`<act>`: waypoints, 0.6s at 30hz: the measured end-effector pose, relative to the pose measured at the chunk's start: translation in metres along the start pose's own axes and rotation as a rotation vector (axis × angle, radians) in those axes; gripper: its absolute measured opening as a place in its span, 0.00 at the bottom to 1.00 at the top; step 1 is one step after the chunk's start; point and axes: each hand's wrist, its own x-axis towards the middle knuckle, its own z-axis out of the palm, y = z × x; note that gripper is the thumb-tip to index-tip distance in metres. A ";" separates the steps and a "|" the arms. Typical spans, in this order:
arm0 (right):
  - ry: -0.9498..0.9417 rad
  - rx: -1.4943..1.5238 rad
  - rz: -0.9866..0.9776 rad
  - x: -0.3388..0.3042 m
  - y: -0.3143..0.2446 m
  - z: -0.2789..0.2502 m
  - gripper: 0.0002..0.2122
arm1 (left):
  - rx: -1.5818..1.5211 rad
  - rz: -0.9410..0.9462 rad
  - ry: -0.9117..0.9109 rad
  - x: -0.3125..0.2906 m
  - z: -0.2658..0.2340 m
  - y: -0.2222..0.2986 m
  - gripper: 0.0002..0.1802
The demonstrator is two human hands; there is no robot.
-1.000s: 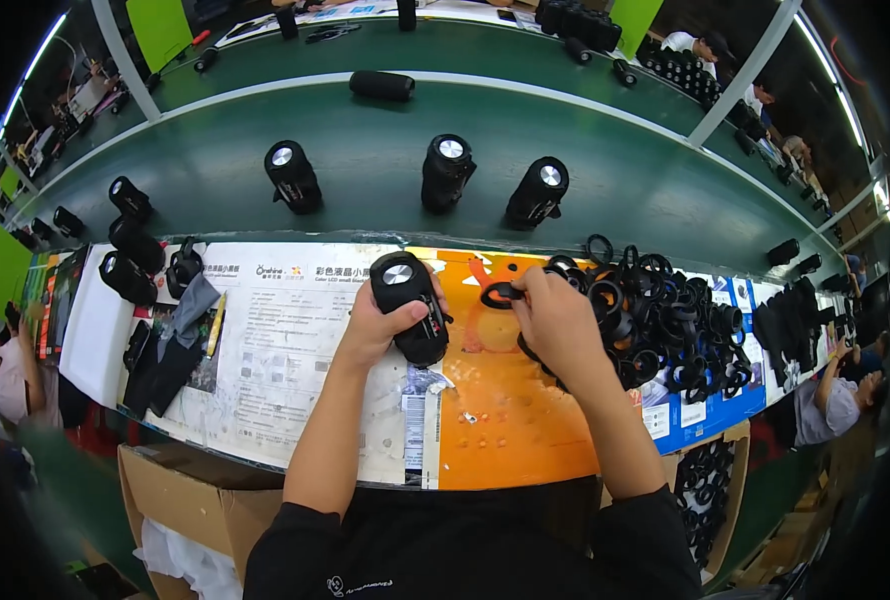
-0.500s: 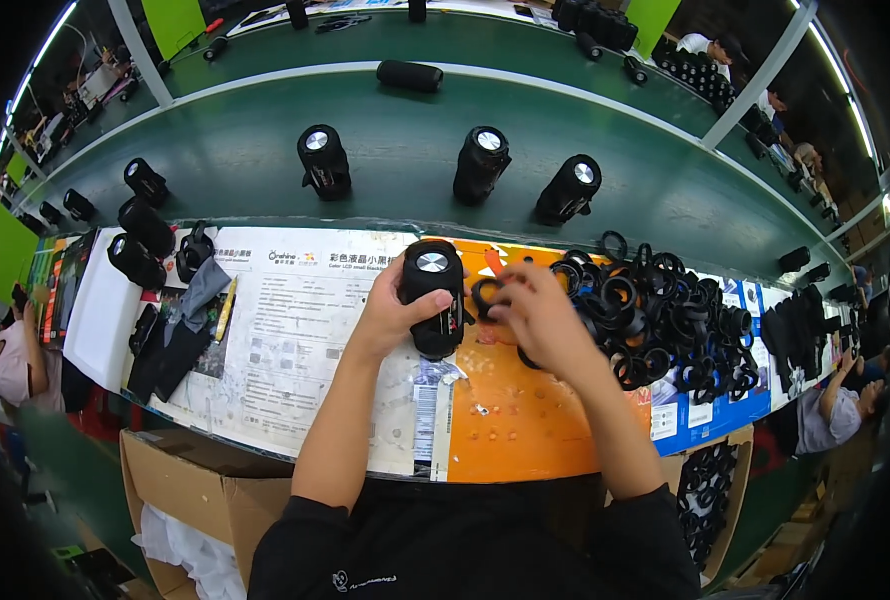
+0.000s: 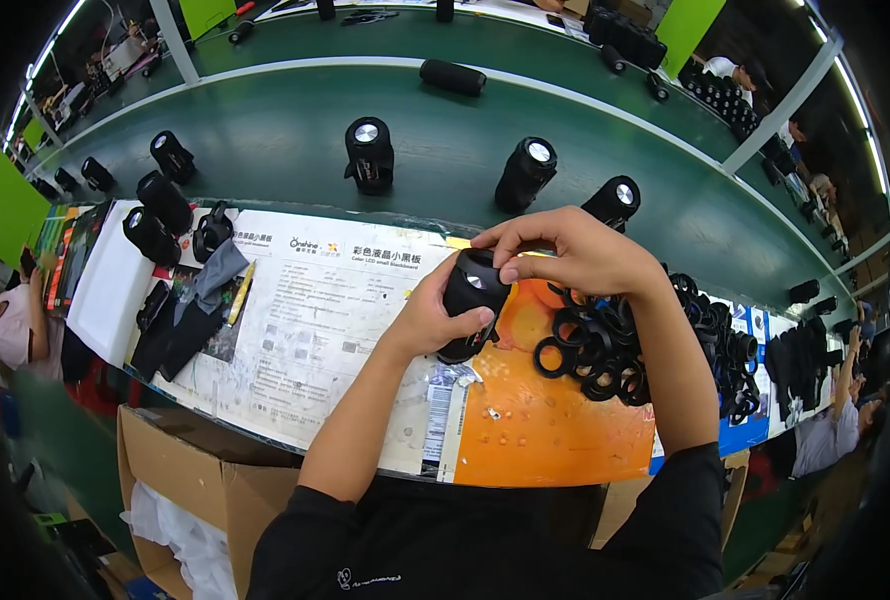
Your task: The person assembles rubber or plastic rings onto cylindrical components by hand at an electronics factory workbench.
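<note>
A black cylindrical speaker (image 3: pixel 462 346) with a silver disc on its upper end is held tilted over the table by my left hand (image 3: pixel 433 318), whose fingers and thumb wrap round it. My right hand (image 3: pixel 583 252) reaches across from the right and pinches a black ring (image 3: pixel 486 262) at the speaker's top end. The ring lies against the upper rim; how far it is seated cannot be made out. Right of the speaker lies a heap of similar black rings (image 3: pixel 605 345), partly hidden by my right forearm.
Several black speakers (image 3: pixel 369 158) stand on the green belt (image 3: pixel 285 150) beyond the table; one speaker (image 3: pixel 453 78) lies on its side. Dark cloths (image 3: pixel 190 320) and a yellow pen (image 3: pixel 241 293) are at left. An open carton (image 3: pixel 175 470) stands below the table edge. Other people work at both sides.
My right hand has brought a ring from beside the heap to the top of the speaker. The view has shifted slightly, and the left hand keeps its hold.
</note>
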 end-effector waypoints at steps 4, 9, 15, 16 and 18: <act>-0.003 -0.188 -0.093 -0.002 -0.005 0.003 0.07 | 0.042 -0.044 0.006 0.000 -0.001 0.003 0.53; 0.024 -0.280 -0.120 -0.005 -0.011 0.012 0.06 | 0.049 -0.034 -0.015 0.000 -0.002 0.005 0.55; 0.025 -0.295 -0.072 -0.006 -0.025 0.022 0.15 | -0.018 -0.031 -0.016 0.000 0.003 0.005 0.58; 0.047 -0.272 -0.083 -0.006 -0.027 0.025 0.20 | 0.001 -0.008 -0.008 0.000 0.003 0.003 0.59; 0.002 -0.360 -0.128 -0.006 -0.024 0.023 0.24 | 0.033 0.063 -0.003 0.002 0.003 0.001 0.58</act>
